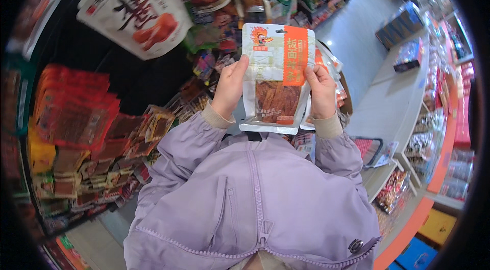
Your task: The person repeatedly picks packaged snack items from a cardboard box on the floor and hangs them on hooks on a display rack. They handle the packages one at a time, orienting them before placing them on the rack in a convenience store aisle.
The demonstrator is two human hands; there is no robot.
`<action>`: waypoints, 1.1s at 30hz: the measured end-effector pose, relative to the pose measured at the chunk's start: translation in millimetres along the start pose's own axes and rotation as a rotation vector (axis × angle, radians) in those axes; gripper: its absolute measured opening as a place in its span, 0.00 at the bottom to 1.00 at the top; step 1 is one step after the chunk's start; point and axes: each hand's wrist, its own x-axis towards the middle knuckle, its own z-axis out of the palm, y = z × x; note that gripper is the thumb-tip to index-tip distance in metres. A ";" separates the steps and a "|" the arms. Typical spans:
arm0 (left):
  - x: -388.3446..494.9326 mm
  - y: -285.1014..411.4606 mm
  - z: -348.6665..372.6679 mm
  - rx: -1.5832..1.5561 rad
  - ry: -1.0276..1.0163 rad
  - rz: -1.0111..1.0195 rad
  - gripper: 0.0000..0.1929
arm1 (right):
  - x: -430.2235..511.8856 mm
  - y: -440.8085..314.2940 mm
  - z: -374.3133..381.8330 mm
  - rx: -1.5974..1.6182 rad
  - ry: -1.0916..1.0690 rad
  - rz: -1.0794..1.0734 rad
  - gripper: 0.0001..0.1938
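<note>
Between my two hands, a white and orange snack pouch (276, 78) is held up in front of my chest. Strips of brown food show through its clear lower window, and a hang hole is cut near its top edge. My left hand (229, 88) pinches the left side, thumb on the front face. On the opposite edge, my right hand (322, 90) grips with thumb and bent fingers. Behind the right hand, partly hidden, several similar orange and white pouches (337, 69) sit in a brown carton (347, 101).
White pouches (138, 17) hang on a dark rack at upper left. Red snack packets (76, 105) hang in rows below them. To the right runs a pale shelf ledge (398, 90) with boxes on it and bagged goods beyond. Grey floor (356, 29) stretches between the displays.
</note>
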 end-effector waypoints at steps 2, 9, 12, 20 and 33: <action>-9.7 9.2 -10.1 -0.028 0.073 0.052 0.21 | 1.7 -4.4 16.2 -0.002 -0.051 0.007 0.09; -43.6 48.9 -52.2 0.077 0.201 0.173 0.22 | 9.3 -9.6 77.9 0.039 -0.245 0.000 0.08; -55.5 63.2 -59.8 0.073 0.252 0.240 0.22 | 14.7 -14.7 98.5 0.037 -0.306 -0.003 0.09; -94.6 109.9 -96.1 0.370 0.476 0.394 0.17 | 20.8 -31.3 173.4 -0.089 -0.382 -0.068 0.09; -173.8 323.0 -82.1 1.168 0.836 1.218 0.14 | 15.0 -217.8 322.6 -0.269 -0.478 -1.255 0.23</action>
